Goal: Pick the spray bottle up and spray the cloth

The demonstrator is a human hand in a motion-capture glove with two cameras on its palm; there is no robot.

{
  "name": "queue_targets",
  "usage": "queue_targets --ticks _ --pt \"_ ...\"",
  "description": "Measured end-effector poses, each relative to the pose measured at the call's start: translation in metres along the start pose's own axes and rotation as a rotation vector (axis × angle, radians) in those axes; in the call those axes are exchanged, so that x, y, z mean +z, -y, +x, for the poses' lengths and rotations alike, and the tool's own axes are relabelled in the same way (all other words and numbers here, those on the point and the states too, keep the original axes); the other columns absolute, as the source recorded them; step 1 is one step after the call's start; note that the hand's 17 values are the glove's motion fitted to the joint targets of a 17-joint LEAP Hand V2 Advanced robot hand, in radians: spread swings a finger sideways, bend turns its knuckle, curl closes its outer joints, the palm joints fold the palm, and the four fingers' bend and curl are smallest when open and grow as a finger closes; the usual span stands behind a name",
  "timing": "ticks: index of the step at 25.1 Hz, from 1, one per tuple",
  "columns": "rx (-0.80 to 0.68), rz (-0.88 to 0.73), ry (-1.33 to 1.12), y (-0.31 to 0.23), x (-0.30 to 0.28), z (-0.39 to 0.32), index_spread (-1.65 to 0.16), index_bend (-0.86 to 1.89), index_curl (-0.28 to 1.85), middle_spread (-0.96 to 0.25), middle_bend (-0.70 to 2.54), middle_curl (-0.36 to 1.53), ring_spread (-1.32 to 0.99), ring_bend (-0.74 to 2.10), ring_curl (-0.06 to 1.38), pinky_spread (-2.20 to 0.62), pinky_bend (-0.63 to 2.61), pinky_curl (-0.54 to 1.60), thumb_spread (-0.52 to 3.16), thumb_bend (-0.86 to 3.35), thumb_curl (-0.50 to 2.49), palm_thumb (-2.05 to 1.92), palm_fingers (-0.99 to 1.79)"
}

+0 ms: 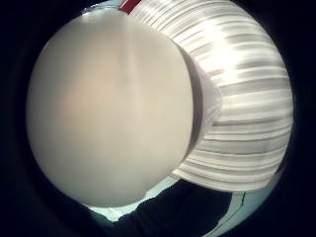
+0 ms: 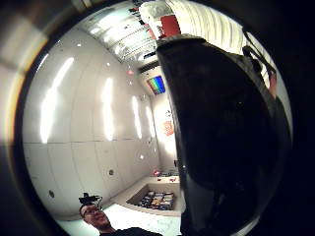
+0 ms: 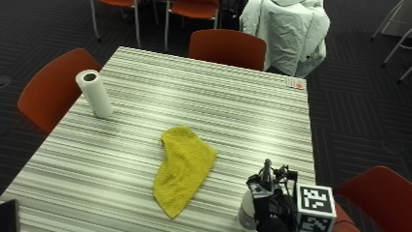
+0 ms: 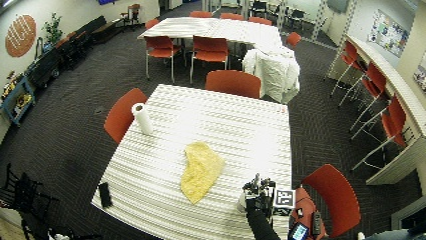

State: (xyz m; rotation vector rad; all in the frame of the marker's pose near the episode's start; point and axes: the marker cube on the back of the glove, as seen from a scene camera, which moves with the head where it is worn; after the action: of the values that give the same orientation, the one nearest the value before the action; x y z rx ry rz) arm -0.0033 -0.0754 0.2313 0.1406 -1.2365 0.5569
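At the left edge of the striped worktop (image 3: 257, 111) a paper roll (image 3: 95, 94) stands upright, near a red chair (image 3: 48, 92); the wide outside view also shows a small dark flat thing (image 4: 104, 194) lying at the worktop's near left corner (what it is cannot be told). Toward the middle lies the cloth (image 3: 183, 169), yellow, crumpled into a long curved strip, flat on the worktop and touching nothing else. Well apart from it, at the near right edge, stands the bottle (image 3: 246, 212), pale and only partly seen, with the gloved right hand (image 3: 270, 210) at it, just beside and over its top. The little-finger palm view is largely filled by the bottle's smooth pale rounded body (image 1: 108, 108), so it sits close against the palm, with the striped worktop showing beside it. The thumb-side palm view shows a dark shape (image 2: 221, 137) close up and the room's ceiling beyond. Whether the grip is closed round the bottle cannot be told: the fingers are hidden behind the glove's gear. A small card (image 3: 295, 83) lies at the far right corner.
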Motion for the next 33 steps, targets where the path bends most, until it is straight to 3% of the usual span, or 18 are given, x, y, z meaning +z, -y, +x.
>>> queue_targets --ticks 10,19,27,33 --pt "-0.102 -0.060 0.006 -0.006 -0.013 -0.110 -0.14 0.51 0.53 -0.05 0.63 0.56 -0.17 0.59 0.47 0.04 0.14 0.15 0.47 -0.02 0.74 1.18 0.92" --pt "-0.084 -0.119 -0.043 -0.006 0.009 -0.109 -0.13 0.48 0.54 -0.05 0.61 0.57 -0.17 0.58 0.49 0.02 0.13 0.18 0.39 -0.02 0.76 1.18 0.95" --pt "-0.058 -0.319 -0.104 -0.010 0.074 -0.121 -0.13 0.46 0.55 -0.05 0.59 0.58 -0.17 0.56 0.50 0.00 0.13 0.19 0.34 -0.02 0.78 1.17 0.97" --pt "-0.035 -0.357 -0.134 0.000 0.086 -0.108 -0.13 0.45 0.56 -0.05 0.58 0.59 -0.17 0.55 0.51 0.00 0.13 0.20 0.31 -0.02 0.79 1.17 0.99"
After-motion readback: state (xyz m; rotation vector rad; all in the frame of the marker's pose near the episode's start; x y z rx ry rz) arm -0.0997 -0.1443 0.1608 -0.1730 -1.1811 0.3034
